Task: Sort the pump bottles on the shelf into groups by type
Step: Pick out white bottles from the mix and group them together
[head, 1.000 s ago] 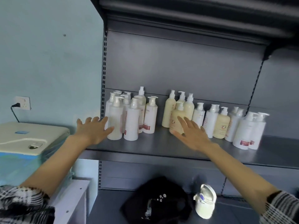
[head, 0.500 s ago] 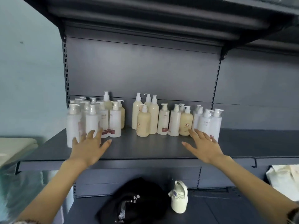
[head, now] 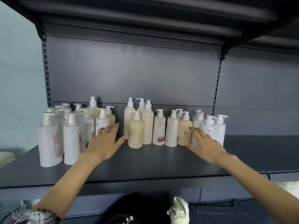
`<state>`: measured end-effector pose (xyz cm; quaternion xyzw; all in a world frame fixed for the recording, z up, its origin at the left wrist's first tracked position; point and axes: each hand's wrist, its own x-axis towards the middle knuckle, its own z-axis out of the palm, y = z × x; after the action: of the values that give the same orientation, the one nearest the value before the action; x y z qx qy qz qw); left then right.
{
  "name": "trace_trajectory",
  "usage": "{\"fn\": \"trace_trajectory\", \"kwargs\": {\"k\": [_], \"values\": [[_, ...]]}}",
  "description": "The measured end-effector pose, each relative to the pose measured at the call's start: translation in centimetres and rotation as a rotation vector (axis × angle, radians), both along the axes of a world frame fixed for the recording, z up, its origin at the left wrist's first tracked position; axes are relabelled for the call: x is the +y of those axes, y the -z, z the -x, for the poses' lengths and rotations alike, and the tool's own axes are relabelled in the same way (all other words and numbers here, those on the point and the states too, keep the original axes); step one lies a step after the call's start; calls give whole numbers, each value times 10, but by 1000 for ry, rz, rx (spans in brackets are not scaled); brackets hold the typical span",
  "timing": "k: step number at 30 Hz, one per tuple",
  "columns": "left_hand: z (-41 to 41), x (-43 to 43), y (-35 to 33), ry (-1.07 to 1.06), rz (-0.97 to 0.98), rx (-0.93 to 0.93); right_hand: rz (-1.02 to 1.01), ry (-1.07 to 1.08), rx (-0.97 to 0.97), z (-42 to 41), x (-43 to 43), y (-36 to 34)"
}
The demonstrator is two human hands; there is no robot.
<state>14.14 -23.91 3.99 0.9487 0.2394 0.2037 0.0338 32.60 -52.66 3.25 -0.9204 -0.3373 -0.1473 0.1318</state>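
On the shelf (head: 145, 162), white and cream pump bottles (head: 159, 129) stand upright.

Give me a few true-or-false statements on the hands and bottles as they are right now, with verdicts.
1. The left hand and the right hand are both open, fingers spread. True.
2. The left hand grips a bottle in the air. False: it holds nothing, and every bottle stands on the shelf.
3. A short cream bottle stands in front of the tall cream bottles. True.
4. The white bottles at the left lie on their sides. False: they stand upright.
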Motion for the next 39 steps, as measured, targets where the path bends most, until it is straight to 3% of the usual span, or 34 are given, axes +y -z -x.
{"fn": "trace_trajectory", "kwargs": {"k": [8, 12, 23, 29, 39], "values": [[-98, -16, -20, 240, -104, -135, -145, -84, -55, -54, 53, -10], [-139, -33, -19, 359, -66, -175, -274, -124, -19, -74, 73, 0], [-215, -30, -50, 444, -193, -235, -675, -170, 13, -124, 123, 24], [-236, -25, -54, 364, -188, -97, -616, -107, -182, -125, 133, 42], [-241, -14, -57, 433, -48, -208, -661, -221, -143, -127, 129, 49]]}}
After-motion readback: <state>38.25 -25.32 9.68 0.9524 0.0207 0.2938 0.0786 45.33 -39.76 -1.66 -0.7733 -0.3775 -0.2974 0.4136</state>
